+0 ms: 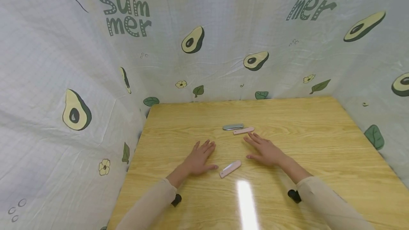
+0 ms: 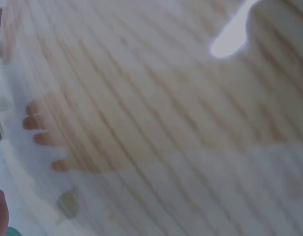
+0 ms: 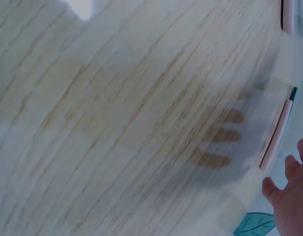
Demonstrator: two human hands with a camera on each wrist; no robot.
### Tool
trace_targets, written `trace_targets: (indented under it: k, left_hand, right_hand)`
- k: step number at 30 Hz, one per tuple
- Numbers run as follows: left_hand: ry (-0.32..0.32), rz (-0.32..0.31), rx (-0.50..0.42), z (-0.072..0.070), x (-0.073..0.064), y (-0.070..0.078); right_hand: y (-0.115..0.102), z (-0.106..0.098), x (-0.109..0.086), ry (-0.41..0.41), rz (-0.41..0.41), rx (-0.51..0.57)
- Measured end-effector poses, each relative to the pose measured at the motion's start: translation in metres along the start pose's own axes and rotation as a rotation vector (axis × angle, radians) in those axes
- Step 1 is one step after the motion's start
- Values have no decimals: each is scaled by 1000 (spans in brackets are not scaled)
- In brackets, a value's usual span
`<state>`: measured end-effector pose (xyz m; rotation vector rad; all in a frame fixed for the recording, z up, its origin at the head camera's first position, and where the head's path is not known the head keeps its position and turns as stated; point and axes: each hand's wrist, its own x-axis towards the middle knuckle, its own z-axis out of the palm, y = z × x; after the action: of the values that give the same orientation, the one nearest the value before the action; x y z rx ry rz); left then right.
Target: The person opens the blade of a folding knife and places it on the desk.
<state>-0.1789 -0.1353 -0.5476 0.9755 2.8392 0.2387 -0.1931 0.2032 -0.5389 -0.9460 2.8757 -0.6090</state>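
My left hand (image 1: pixel 199 159) is held over the table with its fingers spread and nothing in it. Just right of its thumb lies a pink folding knife (image 1: pixel 230 169), its pale blade showing along the handle. My right hand (image 1: pixel 266 151), also empty and spread, hovers right of that knife. Beyond its fingertips is a second pink folding knife (image 1: pixel 244 131), close beside a grey folding knife (image 1: pixel 233 127). At the edge of the right wrist view, the right hand (image 3: pixel 291 196) appears near pink and dark knife edges (image 3: pixel 276 135). Only a fingertip (image 2: pixel 0 214) shows in the left wrist view.
The wood-grain table (image 1: pixel 179 120) has a bright light reflection near its front. A white curtain (image 1: pixel 223 74) printed with avocados and leaves encloses the back and sides. A black band (image 1: pixel 294 196) sits at the right wrist, another (image 1: pixel 176 200) at the left.
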Motion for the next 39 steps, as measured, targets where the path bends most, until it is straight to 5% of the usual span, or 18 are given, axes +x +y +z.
trace_targets:
  k: [14,39]
  left_hand:
    - [-49,99,12,9,9,20]
    - [-123,143,36,16,11,28]
  right_hand:
    - [-17,14,1,-109,-74,45]
    - [-29,29,3,-83,-184,46]
